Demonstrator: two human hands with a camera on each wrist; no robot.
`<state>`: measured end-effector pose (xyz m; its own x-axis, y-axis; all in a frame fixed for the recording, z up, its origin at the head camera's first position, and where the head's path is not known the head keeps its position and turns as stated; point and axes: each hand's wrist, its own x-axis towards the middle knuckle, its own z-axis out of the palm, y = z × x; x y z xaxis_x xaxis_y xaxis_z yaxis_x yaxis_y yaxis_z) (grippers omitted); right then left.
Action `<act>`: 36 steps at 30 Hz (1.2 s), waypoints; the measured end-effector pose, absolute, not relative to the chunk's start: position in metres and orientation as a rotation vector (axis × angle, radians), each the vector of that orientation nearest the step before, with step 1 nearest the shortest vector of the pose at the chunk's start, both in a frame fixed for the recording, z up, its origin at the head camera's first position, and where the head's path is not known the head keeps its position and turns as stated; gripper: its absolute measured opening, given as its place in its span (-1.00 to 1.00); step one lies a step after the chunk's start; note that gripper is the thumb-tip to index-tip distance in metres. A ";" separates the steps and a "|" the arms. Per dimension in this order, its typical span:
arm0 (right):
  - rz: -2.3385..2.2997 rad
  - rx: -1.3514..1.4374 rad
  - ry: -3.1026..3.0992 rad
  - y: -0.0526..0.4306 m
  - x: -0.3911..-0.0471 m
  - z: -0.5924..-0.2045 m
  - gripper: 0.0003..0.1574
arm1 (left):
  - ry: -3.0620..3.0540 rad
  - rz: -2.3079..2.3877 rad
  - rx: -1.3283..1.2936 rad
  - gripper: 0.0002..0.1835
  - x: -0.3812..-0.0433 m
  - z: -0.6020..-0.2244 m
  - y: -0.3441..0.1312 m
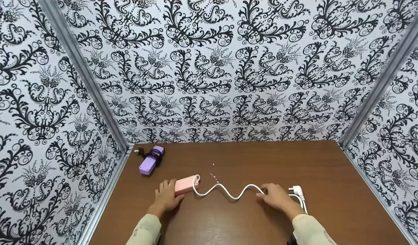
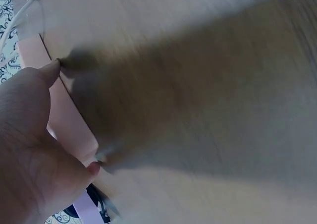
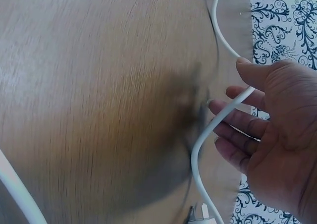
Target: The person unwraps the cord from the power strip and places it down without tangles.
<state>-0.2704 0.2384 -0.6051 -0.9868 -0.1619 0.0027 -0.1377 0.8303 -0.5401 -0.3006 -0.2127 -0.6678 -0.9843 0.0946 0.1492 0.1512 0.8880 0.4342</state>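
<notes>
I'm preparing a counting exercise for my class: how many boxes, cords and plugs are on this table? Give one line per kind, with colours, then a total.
Boxes: 2 (pink box, purple box)
Cords: 2 (white cord, black cord)
Plugs: 2 (white plug, black plug)
Total: 6

One table point(image 1: 249, 163) holds two boxes point(image 1: 185, 185) point(image 1: 147, 166), at nine and ten o'clock, two plugs point(image 1: 297, 191) point(image 1: 140, 151), two cords point(image 1: 236, 198) point(image 1: 156, 154); the hands point(image 1: 166, 195) point(image 1: 276, 196) are two.
</notes>
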 end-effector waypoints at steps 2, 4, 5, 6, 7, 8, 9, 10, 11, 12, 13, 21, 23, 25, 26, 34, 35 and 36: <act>-0.865 -0.248 3.001 0.239 -0.271 -0.604 -0.80 | -2.929 -0.723 -0.179 -0.23 -0.301 -0.669 -0.214; -0.863 -0.253 3.059 0.240 -0.271 -0.602 -0.79 | -2.926 -0.746 -0.169 -0.25 -0.301 -0.670 -0.214; -0.862 -0.252 3.096 0.242 -0.271 -0.601 -0.78 | -2.923 -0.756 -0.166 -0.26 -0.300 -0.670 -0.215; -0.864 -0.253 3.137 0.244 -0.271 -0.600 -0.77 | -2.916 -0.763 -0.171 -0.27 -0.300 -0.670 -0.215; -0.872 -0.247 3.179 0.247 -0.271 -0.598 -0.77 | -2.911 -0.777 -0.171 -0.29 -0.300 -0.670 -0.215; -0.880 -0.234 3.222 0.251 -0.272 -0.596 -0.75 | -2.907 -0.794 -0.170 -0.30 -0.300 -0.671 -0.216; -0.889 -0.207 3.265 0.256 -0.272 -0.594 -0.74 | -2.906 -0.809 -0.172 -0.31 -0.300 -0.672 -0.216; -0.888 -0.173 3.308 0.263 -0.272 -0.592 -0.73 | -2.903 -0.825 -0.175 -0.32 -0.300 -0.673 -0.217; -0.886 -0.120 3.338 0.269 -0.272 -0.590 -0.71 | -2.899 -0.842 -0.180 -0.33 -0.301 -0.675 -0.218; -0.879 -0.062 3.358 0.277 -0.272 -0.588 -0.69 | -2.892 -0.863 -0.184 -0.34 -0.301 -0.676 -0.219; -0.863 0.011 3.366 0.285 -0.271 -0.585 -0.66 | -2.888 -0.879 -0.182 -0.34 -0.301 -0.677 -0.220; -0.619 0.340 3.051 0.335 -0.266 -0.582 -0.55 | -2.858 -0.842 -0.243 -0.31 -0.298 -0.670 -0.225; -0.607 0.336 2.970 0.340 -0.266 -0.584 -0.58 | -2.860 -0.844 -0.259 -0.29 -0.294 -0.664 -0.224; -0.606 0.314 2.935 0.341 -0.266 -0.587 -0.61 | -2.874 -0.834 -0.254 -0.27 -0.292 -0.663 -0.222; -0.613 0.302 2.932 0.340 -0.267 -0.587 -0.63 | -2.886 -0.824 -0.245 -0.25 -0.292 -0.662 -0.222; -0.631 0.089 2.984 0.304 -0.292 -0.591 -0.80 | -2.918 -0.835 -0.198 -0.18 -0.292 -0.662 -0.217; -0.639 0.062 2.990 0.297 -0.296 -0.592 -0.81 | -2.923 -0.838 -0.211 -0.16 -0.292 -0.660 -0.215; -0.649 0.033 2.997 0.290 -0.299 -0.594 -0.80 | -2.924 -0.839 -0.226 -0.15 -0.292 -0.656 -0.213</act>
